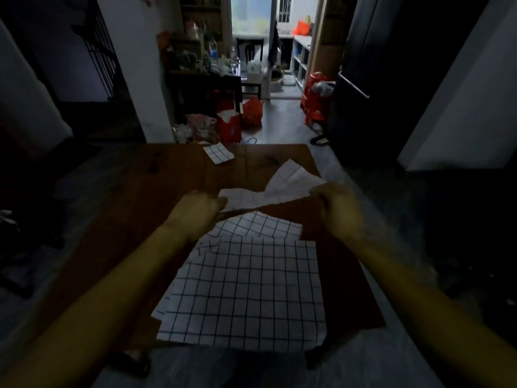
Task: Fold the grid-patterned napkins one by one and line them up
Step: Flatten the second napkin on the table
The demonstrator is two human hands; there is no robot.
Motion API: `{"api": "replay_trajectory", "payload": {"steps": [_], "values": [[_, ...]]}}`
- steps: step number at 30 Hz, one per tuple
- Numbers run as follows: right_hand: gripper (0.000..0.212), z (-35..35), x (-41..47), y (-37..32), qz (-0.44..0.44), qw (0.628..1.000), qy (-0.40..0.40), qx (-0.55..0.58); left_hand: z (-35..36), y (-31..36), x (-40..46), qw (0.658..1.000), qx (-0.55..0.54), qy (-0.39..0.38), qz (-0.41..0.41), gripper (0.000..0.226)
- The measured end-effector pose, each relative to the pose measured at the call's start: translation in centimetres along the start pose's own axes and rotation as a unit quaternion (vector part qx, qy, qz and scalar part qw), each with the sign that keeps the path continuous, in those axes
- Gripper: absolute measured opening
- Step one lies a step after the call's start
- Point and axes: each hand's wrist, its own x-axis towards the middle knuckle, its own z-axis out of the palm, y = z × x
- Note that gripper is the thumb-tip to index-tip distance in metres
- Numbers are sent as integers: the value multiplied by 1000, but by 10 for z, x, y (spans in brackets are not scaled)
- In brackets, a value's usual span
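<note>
A white napkin [275,187] is stretched in the air over the brown table [173,180], blurred, its pale back side toward me. My left hand [195,212] grips its left edge and my right hand [340,210] grips its right edge. Below my hands, a stack of unfolded grid-patterned napkins [246,287] lies flat near the table's front edge; at least two layers show. One small folded grid napkin [218,153] sits alone at the table's far edge.
Past the table's far edge the floor holds red bags [251,112], a red box [229,127] and clutter. Red stools [314,99] stand at the right by a dark cabinet. A dark object [134,362] lies below the table's front edge.
</note>
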Motion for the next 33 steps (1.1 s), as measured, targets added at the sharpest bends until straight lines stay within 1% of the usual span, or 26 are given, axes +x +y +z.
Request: {"api": "replay_trajectory", "payload": {"steps": [2, 6, 9, 13, 15, 18, 22, 24, 27, 30, 33], "values": [[27, 16, -25, 10, 21, 999, -23, 2, 24, 12, -10, 999, -16, -34, 7, 13], [29, 51, -69, 31, 26, 995, -90, -16, 69, 28, -29, 997, -29, -76, 5, 18], [22, 66, -98, 38, 41, 992, -116, -9, 100, 39, -44, 993, -37, -114, -2, 18], [13, 80, -128, 40, -6, 990, -141, 23, 130, 44, -60, 981, -63, -182, -29, 20], [13, 82, -135, 38, -8, 989, -144, 39, 135, 45, -64, 975, -78, -201, -52, 18], [14, 86, -137, 37, 12, 989, -142, 40, 138, 42, -62, 976, -89, -193, -57, 19], [10, 88, -129, 41, 2, 989, -143, 32, 131, 33, -49, 979, -99, -168, -52, 22], [10, 90, -121, 46, 16, 990, -141, 21, 130, 30, -41, 981, -109, -148, -65, 19], [13, 100, -102, 52, 26, 990, -138, 16, 134, 24, -30, 979, -115, -140, -91, 15], [16, 114, -77, 57, 23, 991, -129, 5, 144, 13, -14, 978, -127, -123, -108, 18], [16, 133, -51, 63, 45, 990, -131, -4, 158, -5, 8, 971, -157, -118, -136, 19]]}}
